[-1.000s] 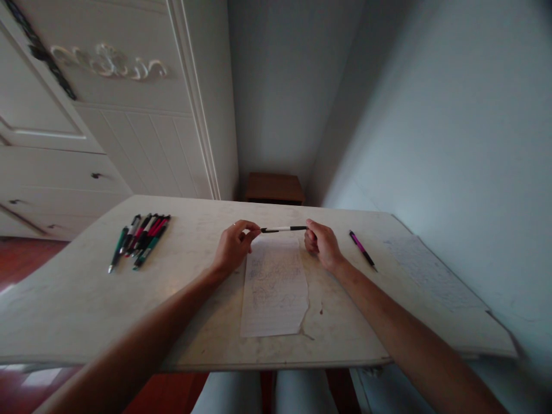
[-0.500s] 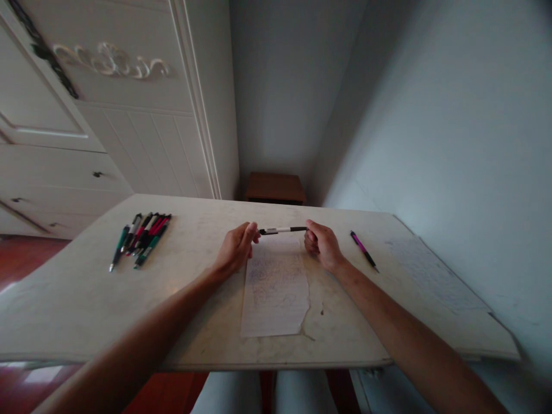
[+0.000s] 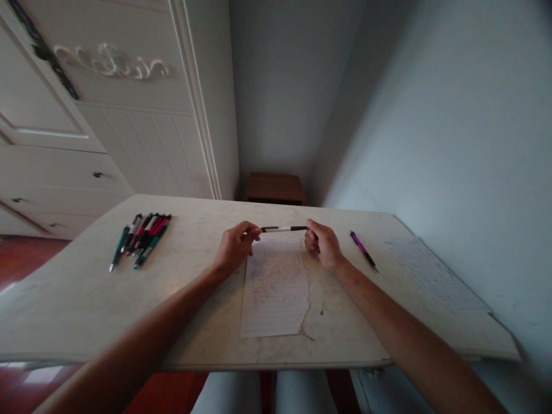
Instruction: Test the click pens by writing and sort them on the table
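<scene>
A white pen with black ends [image 3: 284, 229] is stretched level between my two hands, above the top edge of a sheet of paper. My left hand [image 3: 236, 244] pinches the clip end between thumb and fingers. At the dark grip end, my right hand [image 3: 322, 244] is closed with its fingers curled, hiding the tip. Below the pen lies the paper [image 3: 276, 287], covered in scribbles on its upper part and torn along its right edge. To the right of my right hand a purple and black pen [image 3: 363, 251] rests on the table.
Several pens [image 3: 144, 238] in green, pink, black and white lie piled at the table's left. A second written sheet [image 3: 435, 273] is at the right by the wall. The pale table [image 3: 202, 339] borders a white cabinet [image 3: 159, 149]; a brown wooden piece [image 3: 276, 187] stands behind.
The pen has rolled slightly between my hands, so its clip now shows along the upper side. My left thumb and fingers have shifted at its end; the right hand is nearly still.
</scene>
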`<control>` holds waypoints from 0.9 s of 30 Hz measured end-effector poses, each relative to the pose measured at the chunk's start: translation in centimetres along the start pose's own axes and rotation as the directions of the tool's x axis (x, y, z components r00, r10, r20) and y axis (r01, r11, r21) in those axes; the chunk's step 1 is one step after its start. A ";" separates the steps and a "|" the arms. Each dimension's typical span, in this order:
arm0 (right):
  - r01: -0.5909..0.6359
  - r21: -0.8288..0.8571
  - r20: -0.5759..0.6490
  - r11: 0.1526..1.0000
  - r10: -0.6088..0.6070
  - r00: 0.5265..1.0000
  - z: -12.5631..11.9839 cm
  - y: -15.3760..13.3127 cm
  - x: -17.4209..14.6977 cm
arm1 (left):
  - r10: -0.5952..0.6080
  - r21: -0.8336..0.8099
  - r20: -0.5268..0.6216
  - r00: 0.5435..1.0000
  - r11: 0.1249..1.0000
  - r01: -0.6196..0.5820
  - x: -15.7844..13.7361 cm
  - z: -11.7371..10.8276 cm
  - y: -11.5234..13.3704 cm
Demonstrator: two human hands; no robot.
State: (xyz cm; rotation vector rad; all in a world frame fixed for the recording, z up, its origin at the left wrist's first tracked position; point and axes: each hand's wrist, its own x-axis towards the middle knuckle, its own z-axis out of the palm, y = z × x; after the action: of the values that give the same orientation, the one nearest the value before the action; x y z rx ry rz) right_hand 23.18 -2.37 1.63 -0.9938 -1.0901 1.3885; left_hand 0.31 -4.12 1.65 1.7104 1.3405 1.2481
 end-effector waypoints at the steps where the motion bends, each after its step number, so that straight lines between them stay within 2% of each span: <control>1: 0.000 0.001 0.002 1.000 0.000 1.000 0.0 0.0 0.0 | -0.002 0.011 0.001 1.000 1.000 0.002 -0.1 -0.1 0.1; 7: -0.002 0.016 -0.004 1.000 0.002 1.000 0.0 0.0 0.0 | -0.043 0.046 0.088 0.995 0.998 0.039 -0.5 -0.2 -0.1; 12: -0.011 -0.016 0.013 1.000 0.011 1.000 -0.1 0.3 0.0 | -0.016 0.063 0.212 0.977 0.998 0.002 -0.4 0.0 0.0; 16: -0.010 -0.070 0.034 0.997 0.012 0.999 -0.2 0.6 0.0 | 0.046 0.107 0.274 0.961 0.991 -0.078 -0.3 0.0 -0.2; 21: -0.037 -0.170 0.035 0.985 0.043 0.998 -0.4 0.3 0.1 | 0.142 0.217 0.396 0.907 0.946 -0.243 -0.3 -0.1 -0.2; 22: -0.017 -0.220 0.040 0.975 0.027 0.999 -0.4 0.2 0.1 | 0.147 0.232 0.413 0.899 0.937 -0.260 -0.3 -0.1 -0.2; 24: 0.097 -0.369 0.076 0.924 -0.074 0.994 -0.7 0.1 0.2 | 0.145 0.245 0.434 0.889 0.931 -0.271 -0.4 -0.2 -0.1; 27: 0.336 -0.597 0.185 0.728 -0.283 0.941 -1.4 -0.1 0.5 | 0.144 0.250 0.438 0.887 0.929 -0.274 -0.5 -0.2 -0.2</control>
State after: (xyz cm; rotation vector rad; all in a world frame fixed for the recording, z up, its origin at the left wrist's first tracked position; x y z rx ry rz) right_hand 24.50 -1.77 1.39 -1.1486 -1.7590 0.7934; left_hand 0.07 -4.56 1.43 2.2407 1.1506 0.7403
